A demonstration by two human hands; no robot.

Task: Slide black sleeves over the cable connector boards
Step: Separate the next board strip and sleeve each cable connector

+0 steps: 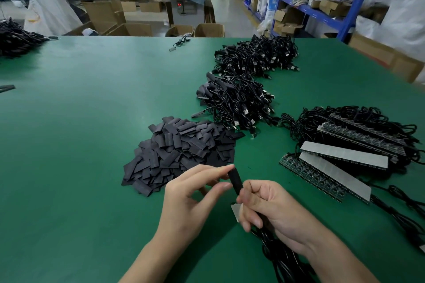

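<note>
Black sleeve (235,180), gripped at both ends.
Left hand (195,197) pinches its top; right hand (271,209) fingers clamp the cable (277,251).

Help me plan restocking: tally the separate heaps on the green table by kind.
Loose sleeve heap: 1
Coiled cable heaps: 2
Cable heap with board strips: 1
Dark heap at far left, contents unclear: 1
Total: 5
</note>
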